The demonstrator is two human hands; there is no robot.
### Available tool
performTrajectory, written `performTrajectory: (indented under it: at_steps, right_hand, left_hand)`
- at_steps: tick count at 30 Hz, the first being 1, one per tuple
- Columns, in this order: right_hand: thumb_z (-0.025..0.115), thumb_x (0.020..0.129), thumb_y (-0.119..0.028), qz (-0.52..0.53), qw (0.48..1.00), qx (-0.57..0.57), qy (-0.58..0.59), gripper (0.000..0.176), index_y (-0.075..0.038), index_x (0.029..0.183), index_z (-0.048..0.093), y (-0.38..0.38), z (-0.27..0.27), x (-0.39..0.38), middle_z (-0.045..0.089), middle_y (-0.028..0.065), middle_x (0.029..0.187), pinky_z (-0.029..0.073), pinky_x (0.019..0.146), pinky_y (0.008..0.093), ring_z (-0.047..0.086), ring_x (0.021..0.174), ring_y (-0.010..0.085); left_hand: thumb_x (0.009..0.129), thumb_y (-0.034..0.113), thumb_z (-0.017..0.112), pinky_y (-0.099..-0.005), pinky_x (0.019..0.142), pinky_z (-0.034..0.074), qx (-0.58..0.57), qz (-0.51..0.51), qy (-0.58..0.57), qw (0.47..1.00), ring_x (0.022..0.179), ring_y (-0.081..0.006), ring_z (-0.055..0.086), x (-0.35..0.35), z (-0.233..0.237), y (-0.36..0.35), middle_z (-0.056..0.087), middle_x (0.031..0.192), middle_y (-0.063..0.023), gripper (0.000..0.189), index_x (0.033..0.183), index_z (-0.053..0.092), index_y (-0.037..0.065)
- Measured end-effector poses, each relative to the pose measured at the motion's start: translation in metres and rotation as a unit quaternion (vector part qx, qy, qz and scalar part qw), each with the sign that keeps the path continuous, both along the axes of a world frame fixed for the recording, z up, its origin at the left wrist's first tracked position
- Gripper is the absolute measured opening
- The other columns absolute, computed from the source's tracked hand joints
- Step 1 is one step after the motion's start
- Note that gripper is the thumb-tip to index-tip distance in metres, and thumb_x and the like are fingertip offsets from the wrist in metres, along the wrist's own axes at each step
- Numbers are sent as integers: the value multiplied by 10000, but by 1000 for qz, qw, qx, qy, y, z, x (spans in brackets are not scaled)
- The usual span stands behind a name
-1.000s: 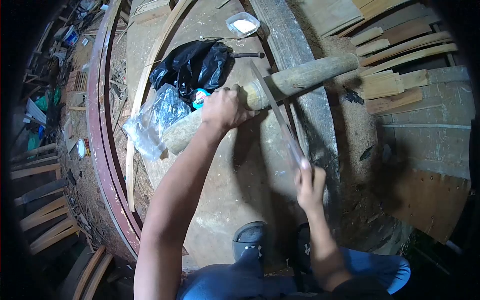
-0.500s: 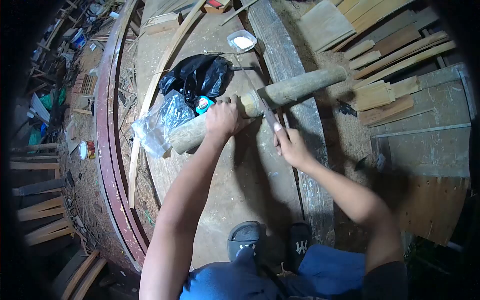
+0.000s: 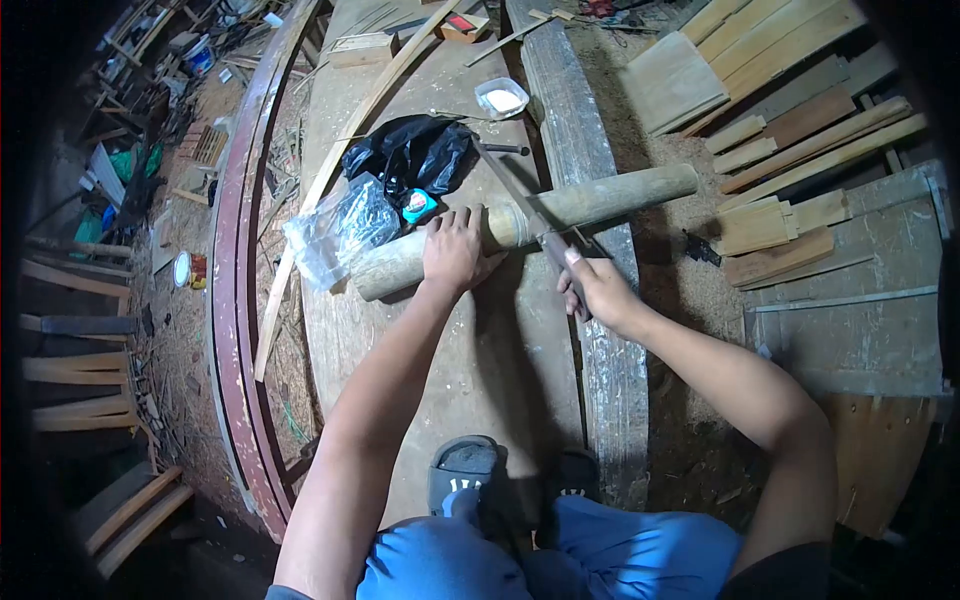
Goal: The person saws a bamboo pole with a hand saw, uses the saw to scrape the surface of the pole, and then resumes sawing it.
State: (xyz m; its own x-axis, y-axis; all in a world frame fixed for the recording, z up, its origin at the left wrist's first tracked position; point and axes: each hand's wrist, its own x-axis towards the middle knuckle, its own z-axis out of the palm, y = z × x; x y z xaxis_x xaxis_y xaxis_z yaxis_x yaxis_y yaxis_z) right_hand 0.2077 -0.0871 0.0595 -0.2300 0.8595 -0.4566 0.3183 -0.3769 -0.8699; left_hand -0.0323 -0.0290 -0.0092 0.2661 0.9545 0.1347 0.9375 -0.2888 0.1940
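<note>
A thick bamboo pole (image 3: 610, 200) lies aslant across the bench, its right end reaching past the plank edge. My left hand (image 3: 455, 250) is closed over the pole left of its middle, pressing from above. Closed on the handle of a hand saw, my right hand (image 3: 600, 293) is just on the near side of the pole. The long narrow saw blade (image 3: 510, 185) crosses the bamboo close to a node ring, its tip pointing away to the upper left. Beyond my left hand are a turquoise tape measure (image 3: 418, 205), a black plastic bag (image 3: 415, 150) and a clear plastic bag (image 3: 345, 230).
The wooden bench (image 3: 450, 385) carries a small tub of white material (image 3: 501, 98) and a long curved strip (image 3: 335, 165). A weathered plank (image 3: 570, 100) runs along its right side. Cut boards (image 3: 760, 225) lie to the right; my sandalled foot (image 3: 465, 470) is on the bench.
The saw and my right hand have drawn back a little toward me across the pole. My left hand keeps its hold. The whole view has shifted slightly.
</note>
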Motion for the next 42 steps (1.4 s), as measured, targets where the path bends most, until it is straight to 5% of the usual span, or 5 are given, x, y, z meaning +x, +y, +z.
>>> performTrajectory:
  at_steps: [6, 9, 20, 31, 42]
  right_hand:
    - [421, 1078, -475, -69, 993, 25, 90, 551, -31, 794, 581, -2, -34, 14, 465, -5, 584, 388, 474, 269, 452, 482, 102]
    - [449, 1076, -450, -248, 946, 19, 206, 564, -28, 723, 568, -21, -38, -6, 466, -15, 559, 363, 461, 256, 434, 470, 80]
    - [515, 1057, -439, -283, 929, 27, 237, 542, -29, 707, 571, -67, -61, 14, 489, -18, 586, 346, 447, 232, 439, 483, 62]
    - [545, 1046, -390, -290, 937, 43, 189, 494, -33, 705, 553, -101, -60, 41, 479, -15, 588, 334, 477, 246, 434, 501, 64]
    - [444, 1083, -329, -290, 938, 55, 181, 512, -4, 697, 529, -97, -76, 68, 462, 15, 572, 344, 530, 280, 412, 520, 94]
  left_hand:
    - [689, 586, 814, -463, 1017, 442, 2, 26, 16, 1000, 1152, -316, 615, 4, 0, 3, 639, 1215, -130, 844, 1330, 557, 101]
    - [676, 521, 830, -463, 996, 468, -8, 13, 19, 1000, 1140, -321, 627, 2, -4, 6, 656, 1196, -132, 801, 1315, 574, 112]
    - [700, 572, 808, -463, 974, 514, -210, 9, 20, 978, 1140, -370, 638, 6, 34, 14, 660, 1230, -192, 872, 1380, 543, 94]
    - [697, 527, 838, -465, 981, 486, -27, 5, 18, 999, 1124, -322, 631, -42, 11, -39, 647, 1187, -144, 850, 1379, 542, 116]
    - [710, 448, 850, -453, 948, 511, -83, 5, 11, 997, 1098, -340, 645, -56, 13, -36, 648, 1192, -144, 780, 1314, 571, 40]
